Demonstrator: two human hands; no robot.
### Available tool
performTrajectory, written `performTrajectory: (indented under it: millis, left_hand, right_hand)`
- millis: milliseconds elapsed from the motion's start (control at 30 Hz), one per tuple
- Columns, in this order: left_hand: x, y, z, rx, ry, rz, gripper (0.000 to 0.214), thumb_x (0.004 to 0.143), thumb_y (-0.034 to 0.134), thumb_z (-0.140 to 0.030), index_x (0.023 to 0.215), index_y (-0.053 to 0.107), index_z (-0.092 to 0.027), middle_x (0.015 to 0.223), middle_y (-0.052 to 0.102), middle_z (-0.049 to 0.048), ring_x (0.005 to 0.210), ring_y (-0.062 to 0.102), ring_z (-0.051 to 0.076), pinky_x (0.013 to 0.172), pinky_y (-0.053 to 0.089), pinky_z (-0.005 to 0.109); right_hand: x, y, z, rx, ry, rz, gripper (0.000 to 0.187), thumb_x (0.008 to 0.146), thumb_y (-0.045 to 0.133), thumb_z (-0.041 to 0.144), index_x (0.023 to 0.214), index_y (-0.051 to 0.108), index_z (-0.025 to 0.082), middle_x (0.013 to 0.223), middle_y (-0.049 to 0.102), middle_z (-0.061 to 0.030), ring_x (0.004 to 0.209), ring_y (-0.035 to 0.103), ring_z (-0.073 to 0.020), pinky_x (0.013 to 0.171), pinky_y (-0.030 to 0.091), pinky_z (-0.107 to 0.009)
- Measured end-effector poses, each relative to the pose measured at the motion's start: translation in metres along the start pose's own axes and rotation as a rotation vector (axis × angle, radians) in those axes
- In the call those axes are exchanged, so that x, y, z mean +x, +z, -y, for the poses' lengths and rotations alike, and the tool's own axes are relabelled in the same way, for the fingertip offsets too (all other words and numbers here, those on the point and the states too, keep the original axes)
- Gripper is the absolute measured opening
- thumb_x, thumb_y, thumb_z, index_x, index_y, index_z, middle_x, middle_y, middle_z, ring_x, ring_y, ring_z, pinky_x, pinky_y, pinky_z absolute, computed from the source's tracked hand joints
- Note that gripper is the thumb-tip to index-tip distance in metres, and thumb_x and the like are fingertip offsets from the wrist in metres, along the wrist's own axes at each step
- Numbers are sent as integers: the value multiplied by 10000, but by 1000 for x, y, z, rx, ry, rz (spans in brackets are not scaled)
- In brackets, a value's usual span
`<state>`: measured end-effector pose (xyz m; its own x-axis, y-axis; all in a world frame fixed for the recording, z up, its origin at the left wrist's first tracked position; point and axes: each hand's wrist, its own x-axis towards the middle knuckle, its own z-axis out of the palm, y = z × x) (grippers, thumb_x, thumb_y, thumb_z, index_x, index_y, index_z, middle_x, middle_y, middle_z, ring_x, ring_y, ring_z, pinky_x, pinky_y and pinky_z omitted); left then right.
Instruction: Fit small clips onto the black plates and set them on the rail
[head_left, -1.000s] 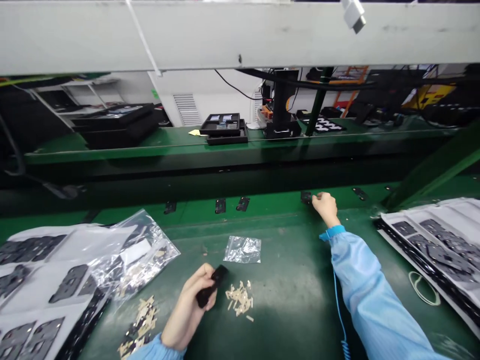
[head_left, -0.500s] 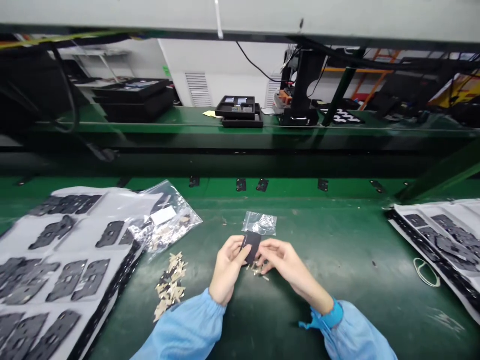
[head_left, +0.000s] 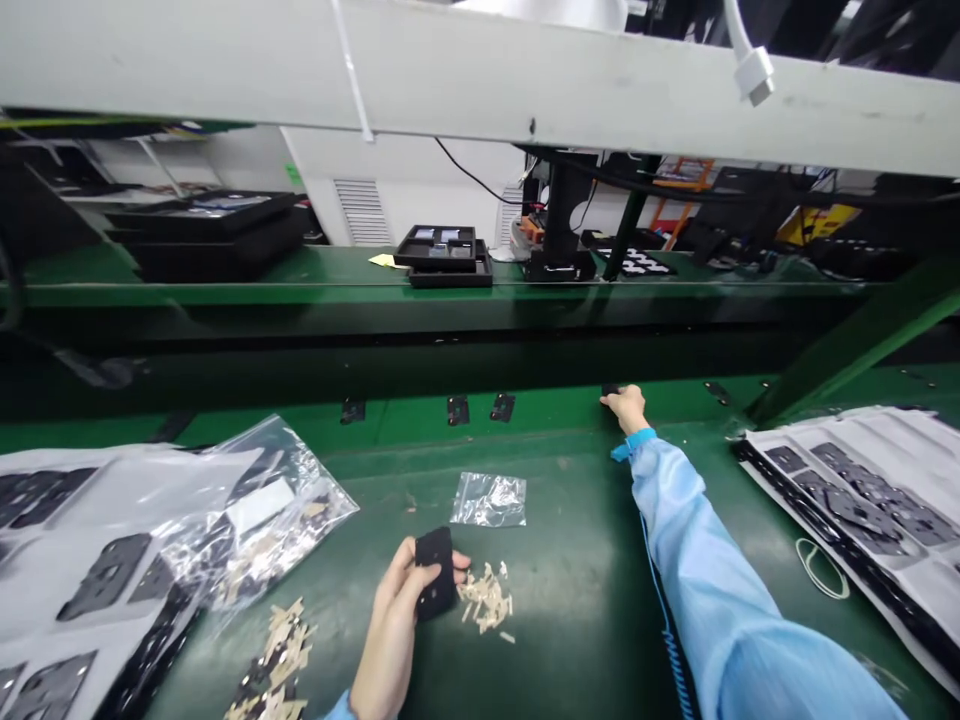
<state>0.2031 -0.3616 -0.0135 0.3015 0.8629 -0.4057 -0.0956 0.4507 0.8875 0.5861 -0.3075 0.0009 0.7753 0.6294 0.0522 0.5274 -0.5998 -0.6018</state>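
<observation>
My left hand (head_left: 397, 610) is closed on a flat black plastic part (head_left: 436, 575), held tilted above the green bench. Just right of it lies a small pile of pale slim pieces (head_left: 486, 598). Far forward, my right hand (head_left: 628, 405) has its fingers closed at the edge of another black plastic part (head_left: 609, 390) on the green strip by the back edge. My palm and fingers cover some of that part. A small clear zip bag (head_left: 490, 499) lies between the hands. At lower left is a larger heap of tan and black pieces (head_left: 274, 665).
A large clear bag of pieces (head_left: 281, 520) overlaps the left white tray (head_left: 127, 480), which holds several black parts. Another such tray (head_left: 892, 430) stands right, near a pale rubber band (head_left: 823, 568). A green post (head_left: 847, 345) and the white overhead beam (head_left: 450, 75) frame the reach.
My right hand has left the left hand's side and stretched forward and right to the black part on the back strip. The left hand keeps its part. The view has shifted.
</observation>
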Motion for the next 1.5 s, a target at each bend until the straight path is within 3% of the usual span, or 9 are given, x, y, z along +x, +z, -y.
performTrajectory:
  millis: [467,667,767,867,967,1033,1200,1333,1500]
  left_hand:
    - [2,-4,2,24,86,6,88,770,555,-256,779,551,-169,705,594,5,676,537,126,657,418,222]
    - [-10,-3,-11,101,260,27,266,777,592,-334,999,541,-195,579,460,-52,438,374,75,451,340,211]
    - [-23,-11,-18,221,358,68,169,743,627,-325,762,590,-161,631,518,-4,566,476,111,538,386,229]
    - [-28,-41,-28,227,392,-42,188,736,623,-336,697,577,-158,590,524,-10,545,495,115,519,393,229]
    - [-26,-102,-55,246,382,-435,215,718,629,-351,804,585,-158,587,567,-10,445,495,111,426,383,224]
    - [-20,-152,-82,300,412,-788,229,727,608,-287,917,561,-166,746,637,27,536,575,133,473,422,227]
    - [6,-241,-131,380,325,-1115,180,723,597,-198,887,524,-176,905,650,109,872,624,248,730,443,344]
    - [15,-249,-136,493,274,-1186,187,637,655,-138,767,522,-156,1058,575,202,1055,534,360,817,383,442]
    - [6,-214,-131,606,402,-1038,195,711,619,-248,869,557,-150,1128,514,160,1052,522,315,808,400,384]
  right_hand:
    - [-140,-25,66,774,-235,860,283,660,721,245,913,659,134,831,648,-47,598,550,-115,568,485,-252]
    - [-195,-9,87,700,-250,1128,335,650,719,243,967,620,196,816,648,-21,564,579,-135,506,487,-251]
    - [-222,9,90,606,-264,1258,328,688,692,289,997,605,220,830,662,-27,540,602,-146,505,495,-262]
    - [-234,24,93,577,-330,1163,355,688,689,368,1007,623,229,864,663,-58,675,631,-191,597,535,-297]
    - [-235,32,97,554,-332,1000,439,626,714,460,999,654,235,1016,649,-110,902,615,-261,704,553,-338]
    - [-236,33,98,506,-314,1042,444,623,696,508,973,670,236,1026,652,-119,926,612,-281,725,552,-356]
    - [-247,32,92,400,-324,1196,391,669,651,534,909,685,228,896,680,-104,796,635,-260,673,541,-344]
    - [-254,26,79,420,-339,1191,382,691,633,535,889,685,213,881,670,-104,770,627,-248,627,531,-327]
    - [-249,17,57,459,-319,1158,373,729,603,527,892,686,202,855,666,-85,723,609,-212,579,512,-289]
